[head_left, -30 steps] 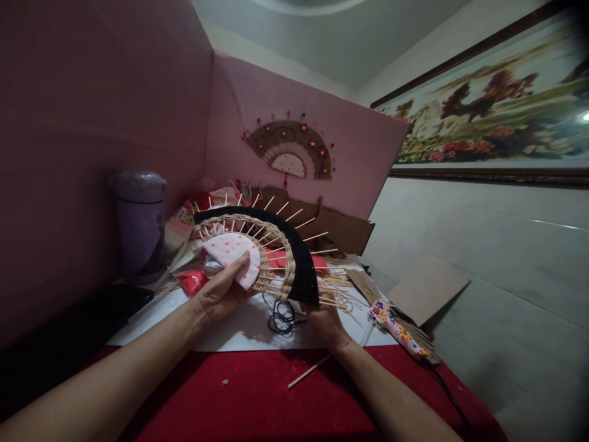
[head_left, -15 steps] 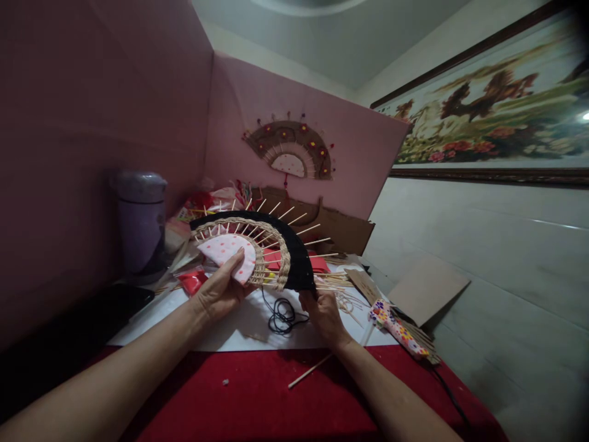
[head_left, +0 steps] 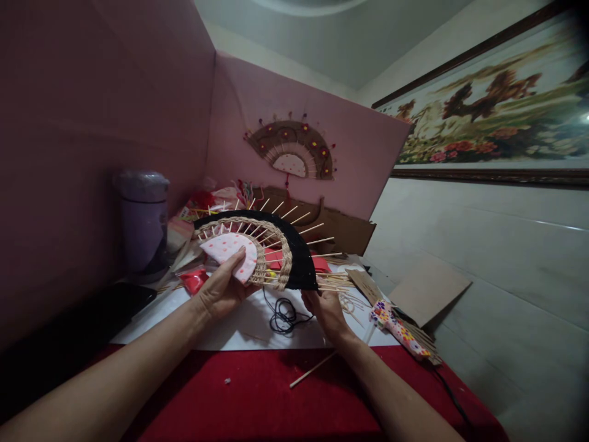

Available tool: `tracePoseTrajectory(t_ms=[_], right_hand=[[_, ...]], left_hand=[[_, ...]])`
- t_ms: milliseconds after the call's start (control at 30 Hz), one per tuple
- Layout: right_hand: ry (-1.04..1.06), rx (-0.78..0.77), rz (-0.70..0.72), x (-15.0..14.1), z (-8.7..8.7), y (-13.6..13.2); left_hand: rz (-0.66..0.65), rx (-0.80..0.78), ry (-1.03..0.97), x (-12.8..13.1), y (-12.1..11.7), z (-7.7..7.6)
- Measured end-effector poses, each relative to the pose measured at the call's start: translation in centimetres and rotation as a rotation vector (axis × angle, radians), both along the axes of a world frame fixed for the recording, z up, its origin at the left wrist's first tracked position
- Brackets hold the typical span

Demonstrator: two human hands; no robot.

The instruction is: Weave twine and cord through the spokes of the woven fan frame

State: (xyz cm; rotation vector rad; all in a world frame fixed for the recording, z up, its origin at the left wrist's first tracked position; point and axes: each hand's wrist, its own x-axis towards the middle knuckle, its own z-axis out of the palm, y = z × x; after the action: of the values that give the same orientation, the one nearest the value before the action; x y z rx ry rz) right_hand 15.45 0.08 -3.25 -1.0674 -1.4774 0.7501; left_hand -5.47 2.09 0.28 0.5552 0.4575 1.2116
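I hold a half-made woven fan (head_left: 276, 252) upright over the table: thin wooden sticks fan out from a pink dotted fabric centre (head_left: 230, 250), with a band of tan wicker and an outer band of black cord. My left hand (head_left: 219, 293) grips the fan at its fabric centre, thumb pressed on the cloth. My right hand (head_left: 327, 310) is closed at the lower right end of the black band, pinching the cord or sticks there. A loose coil of black cord (head_left: 285, 316) lies on the white sheet (head_left: 239, 328) below the fan.
A finished fan (head_left: 292, 150) hangs on the pink partition. A purple lidded jar (head_left: 142, 221) stands at left. A flower-patterned glue gun (head_left: 400, 331), cardboard pieces (head_left: 427, 285), loose sticks (head_left: 313, 370) and red scraps (head_left: 193, 279) lie about the red cloth.
The fan has tilted and lowered slightly, and my right hand has shifted up along the end of the black band. My left hand keeps its grip.
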Motion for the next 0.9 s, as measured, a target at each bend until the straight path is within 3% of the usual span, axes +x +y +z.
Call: tracePoseTrajectory(t_ms=[200, 300, 400, 600, 733, 900], right_hand=[[0.394, -0.317, 0.157, -0.1, 0.8, 0.0], [0.663, -0.359, 0.23, 0.4, 1.2, 0.3], [0.806, -0.348, 0.291, 1.0, 1.4, 0.7], [0.88, -0.335, 0.393, 1.8, 1.6, 0.9], [0.822, -0.309, 0.45, 1.9, 1.8, 0.3], [0.736, -0.189, 0.339, 1.9, 2.2, 0.3]], left_hand=[[0.006, -0.007, -0.007, 0.0, -0.1, 0.1], [0.016, -0.01, -0.002, 0.0, -0.2, 0.2], [0.012, 0.002, -0.005, 0.1, -0.3, 0.3], [0.013, -0.005, -0.007, 0.1, -0.3, 0.3], [0.025, -0.025, -0.004, 0.2, -0.4, 0.4], [0.027, -0.022, -0.001, 0.1, -0.4, 0.4]])
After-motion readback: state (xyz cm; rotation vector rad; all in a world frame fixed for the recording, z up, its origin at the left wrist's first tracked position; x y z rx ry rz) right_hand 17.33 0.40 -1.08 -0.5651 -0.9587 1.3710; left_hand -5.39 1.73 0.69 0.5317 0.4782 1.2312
